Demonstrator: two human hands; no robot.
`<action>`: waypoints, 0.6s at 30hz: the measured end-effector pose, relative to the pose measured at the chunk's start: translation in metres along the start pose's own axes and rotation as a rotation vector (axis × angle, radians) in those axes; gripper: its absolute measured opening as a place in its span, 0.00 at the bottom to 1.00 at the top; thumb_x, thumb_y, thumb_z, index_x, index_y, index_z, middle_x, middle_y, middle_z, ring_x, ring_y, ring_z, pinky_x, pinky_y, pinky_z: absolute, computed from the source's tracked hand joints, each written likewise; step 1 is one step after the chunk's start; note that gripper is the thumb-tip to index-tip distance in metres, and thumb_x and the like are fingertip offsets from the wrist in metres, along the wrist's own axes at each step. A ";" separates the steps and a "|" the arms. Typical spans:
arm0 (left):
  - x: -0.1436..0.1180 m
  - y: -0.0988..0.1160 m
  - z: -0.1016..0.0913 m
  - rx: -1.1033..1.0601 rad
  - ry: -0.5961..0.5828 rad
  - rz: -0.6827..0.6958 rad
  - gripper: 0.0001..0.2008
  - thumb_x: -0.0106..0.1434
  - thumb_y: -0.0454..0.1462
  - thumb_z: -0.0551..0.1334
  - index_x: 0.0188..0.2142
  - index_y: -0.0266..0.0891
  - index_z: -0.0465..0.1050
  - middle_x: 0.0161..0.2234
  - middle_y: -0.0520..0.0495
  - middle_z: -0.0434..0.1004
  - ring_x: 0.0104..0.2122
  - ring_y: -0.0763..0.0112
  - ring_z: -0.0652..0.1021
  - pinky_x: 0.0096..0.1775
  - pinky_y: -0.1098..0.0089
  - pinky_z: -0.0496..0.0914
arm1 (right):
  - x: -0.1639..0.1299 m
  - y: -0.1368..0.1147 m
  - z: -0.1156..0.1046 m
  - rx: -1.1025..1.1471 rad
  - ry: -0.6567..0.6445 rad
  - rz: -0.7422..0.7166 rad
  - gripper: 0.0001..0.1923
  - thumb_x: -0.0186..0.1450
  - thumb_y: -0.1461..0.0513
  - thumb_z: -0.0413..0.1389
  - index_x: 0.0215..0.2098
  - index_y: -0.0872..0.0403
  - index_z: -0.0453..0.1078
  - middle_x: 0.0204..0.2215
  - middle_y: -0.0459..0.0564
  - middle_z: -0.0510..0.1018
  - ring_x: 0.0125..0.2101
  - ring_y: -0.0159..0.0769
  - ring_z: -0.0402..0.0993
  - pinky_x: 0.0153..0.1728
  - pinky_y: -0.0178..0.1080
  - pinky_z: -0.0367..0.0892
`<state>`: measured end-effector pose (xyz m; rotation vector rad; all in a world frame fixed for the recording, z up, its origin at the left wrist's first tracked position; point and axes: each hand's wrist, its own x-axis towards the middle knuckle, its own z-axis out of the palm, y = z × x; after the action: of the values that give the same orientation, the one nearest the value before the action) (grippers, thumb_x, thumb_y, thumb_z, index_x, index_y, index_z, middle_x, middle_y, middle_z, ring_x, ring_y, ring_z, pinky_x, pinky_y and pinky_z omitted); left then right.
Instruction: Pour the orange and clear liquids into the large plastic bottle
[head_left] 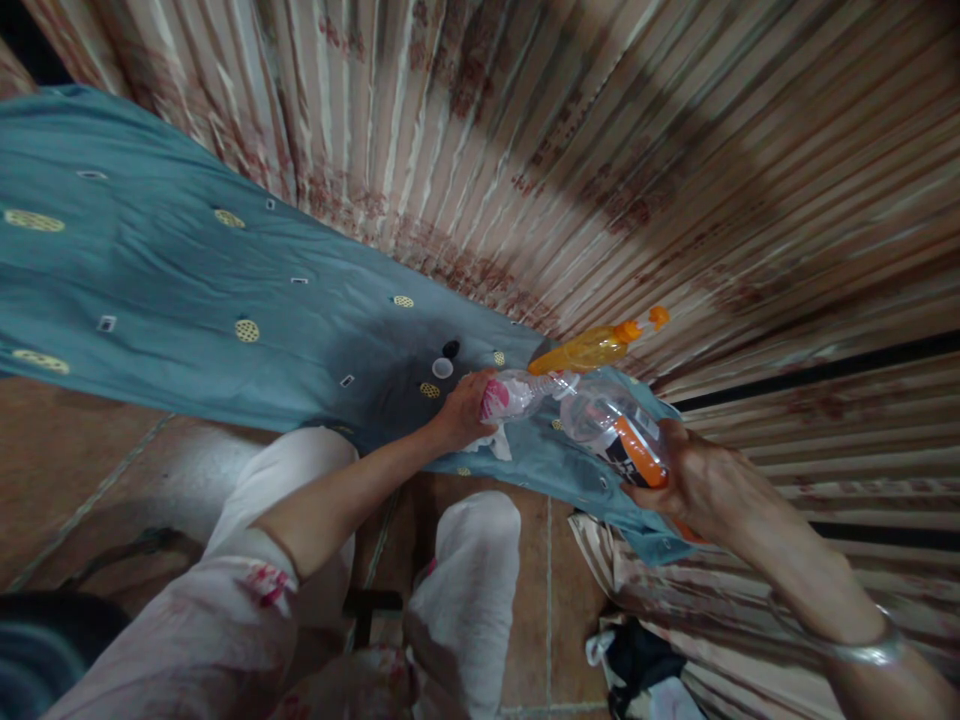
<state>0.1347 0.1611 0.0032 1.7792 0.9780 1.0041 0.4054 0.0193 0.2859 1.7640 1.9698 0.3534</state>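
My left hand [466,410] is closed around a small clear plastic bottle [521,393] with a pink-and-white label. My right hand [694,475] grips a larger clear plastic bottle [592,412] with an orange and black label, tilted toward the small one. The necks of the two bottles meet or nearly meet; whether liquid passes between them I cannot make out. Just behind them, a pump bottle of orange liquid [581,352] stands on the cloth. Two caps lie left of my left hand, a white cap [442,368] and a black cap [451,348]. White tissue [495,441] shows below that hand.
A teal cloth with pineapple prints [172,290] covers the long narrow surface. Pleated patterned curtains [465,150] hang along its far side and right end. Below are my knees, a tiled floor [547,590] and a dark bundle [637,655] at lower right.
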 end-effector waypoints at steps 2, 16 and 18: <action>-0.001 0.003 0.000 0.020 -0.016 -0.017 0.50 0.55 0.30 0.83 0.77 0.41 0.77 0.79 0.31 0.85 0.80 0.26 0.81 0.84 0.30 0.76 | 0.000 0.000 0.001 -0.001 0.001 0.009 0.16 0.71 0.53 0.71 0.50 0.52 0.75 0.30 0.60 0.89 0.33 0.66 0.94 0.30 0.44 0.66; -0.003 0.014 -0.007 0.003 -0.018 -0.028 0.47 0.57 0.29 0.81 0.76 0.38 0.77 0.78 0.28 0.85 0.80 0.27 0.80 0.84 0.31 0.74 | 0.000 0.000 0.001 0.001 -0.011 0.013 0.16 0.71 0.54 0.70 0.51 0.52 0.75 0.28 0.59 0.89 0.33 0.66 0.95 0.30 0.44 0.67; -0.003 0.017 -0.009 0.006 -0.031 -0.039 0.47 0.57 0.28 0.81 0.76 0.37 0.78 0.79 0.28 0.84 0.80 0.26 0.80 0.85 0.32 0.74 | 0.000 0.000 0.002 -0.009 0.003 0.010 0.16 0.71 0.54 0.71 0.50 0.52 0.75 0.28 0.60 0.89 0.33 0.66 0.95 0.30 0.44 0.68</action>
<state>0.1292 0.1549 0.0204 1.7686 0.9939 0.9476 0.4068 0.0188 0.2843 1.7692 1.9590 0.3674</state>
